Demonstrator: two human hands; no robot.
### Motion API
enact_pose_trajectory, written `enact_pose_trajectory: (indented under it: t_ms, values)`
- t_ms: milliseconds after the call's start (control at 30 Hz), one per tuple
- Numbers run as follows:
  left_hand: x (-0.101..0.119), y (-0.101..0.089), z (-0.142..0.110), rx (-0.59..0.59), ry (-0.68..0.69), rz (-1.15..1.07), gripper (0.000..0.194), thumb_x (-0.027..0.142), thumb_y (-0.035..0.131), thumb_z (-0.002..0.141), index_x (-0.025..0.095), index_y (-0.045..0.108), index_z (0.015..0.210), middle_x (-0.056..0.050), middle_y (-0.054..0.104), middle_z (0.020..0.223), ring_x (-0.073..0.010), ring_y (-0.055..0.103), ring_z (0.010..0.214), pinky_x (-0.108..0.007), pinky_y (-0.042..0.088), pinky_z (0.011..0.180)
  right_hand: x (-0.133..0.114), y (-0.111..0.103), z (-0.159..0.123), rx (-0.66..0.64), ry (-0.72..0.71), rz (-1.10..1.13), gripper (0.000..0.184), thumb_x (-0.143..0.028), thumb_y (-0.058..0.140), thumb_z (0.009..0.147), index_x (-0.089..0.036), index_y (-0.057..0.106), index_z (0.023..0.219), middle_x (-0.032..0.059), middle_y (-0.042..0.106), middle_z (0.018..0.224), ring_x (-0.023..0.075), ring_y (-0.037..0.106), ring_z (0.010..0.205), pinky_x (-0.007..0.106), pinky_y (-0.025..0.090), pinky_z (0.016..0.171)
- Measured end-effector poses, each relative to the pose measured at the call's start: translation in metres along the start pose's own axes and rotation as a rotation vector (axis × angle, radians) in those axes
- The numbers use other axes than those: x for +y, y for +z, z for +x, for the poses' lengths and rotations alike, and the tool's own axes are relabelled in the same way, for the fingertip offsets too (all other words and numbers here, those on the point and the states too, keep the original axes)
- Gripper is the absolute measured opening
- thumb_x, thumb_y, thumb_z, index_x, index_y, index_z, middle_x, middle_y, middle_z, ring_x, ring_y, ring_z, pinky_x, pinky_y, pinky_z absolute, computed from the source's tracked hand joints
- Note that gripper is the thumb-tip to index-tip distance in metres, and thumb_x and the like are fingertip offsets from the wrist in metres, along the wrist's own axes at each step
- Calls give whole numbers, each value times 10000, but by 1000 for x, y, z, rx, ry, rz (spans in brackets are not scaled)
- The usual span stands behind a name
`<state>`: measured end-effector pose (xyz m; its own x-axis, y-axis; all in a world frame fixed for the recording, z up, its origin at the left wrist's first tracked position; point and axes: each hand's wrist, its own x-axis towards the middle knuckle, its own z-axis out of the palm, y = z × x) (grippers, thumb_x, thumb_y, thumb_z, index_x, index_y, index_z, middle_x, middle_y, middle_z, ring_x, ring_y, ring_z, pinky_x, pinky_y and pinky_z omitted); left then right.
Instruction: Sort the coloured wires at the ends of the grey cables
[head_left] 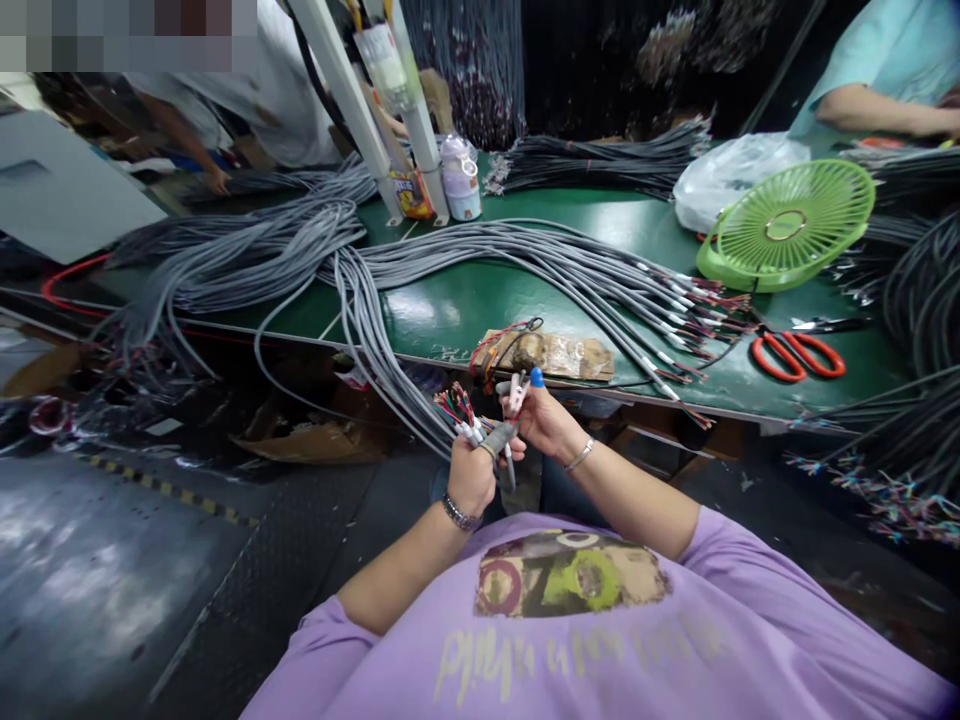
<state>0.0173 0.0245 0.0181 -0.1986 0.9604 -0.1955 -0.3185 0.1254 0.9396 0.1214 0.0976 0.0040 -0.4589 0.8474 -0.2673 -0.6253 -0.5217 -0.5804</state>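
The gray cables (380, 350) are clenched in the left hand (474, 478), colored wire ends up; their tips are met by the right hand (541, 420). Just beyond the grip, at the table's (442, 310) near edge, a wooden board (574, 357) is seen; bare green surface lies farther on.

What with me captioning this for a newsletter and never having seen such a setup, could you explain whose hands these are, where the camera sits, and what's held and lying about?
There is no robot: these are a person's bare hands. The single picture comes from a camera on their head, looking forward and down.

The left hand grips a bundle of grey cables near its colored wire ends. The right hand, with a blue fingertip cover, meets it; what it pinches is too small to tell.

On the green tabletop lie loose grey cables, red-handled scissors and a green fan.
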Motion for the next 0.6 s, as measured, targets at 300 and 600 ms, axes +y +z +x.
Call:
enact_pose_trajectory:
  t_ms: [300,600]
  values:
    - [-7,-11,-10,-53,65,124,223,362,695,718,147,658,669,-46,696,596,-148,648,524,-203,431,444,-7,-16,-38,-126,8,-363,375,-474,773,641,-141,638,748,-6,593,628,80,474,529,224,422,539]
    - [-9,-21,-13,-226,-3,286,219,348,740,691,141,689,741,-42,695,587,-165,653,517,-231,490,490,-7,-3,-49,-276,-63,-597,288,-413,726,707,-147,620,734,-15,598,522,119,531,446,264,424,488]
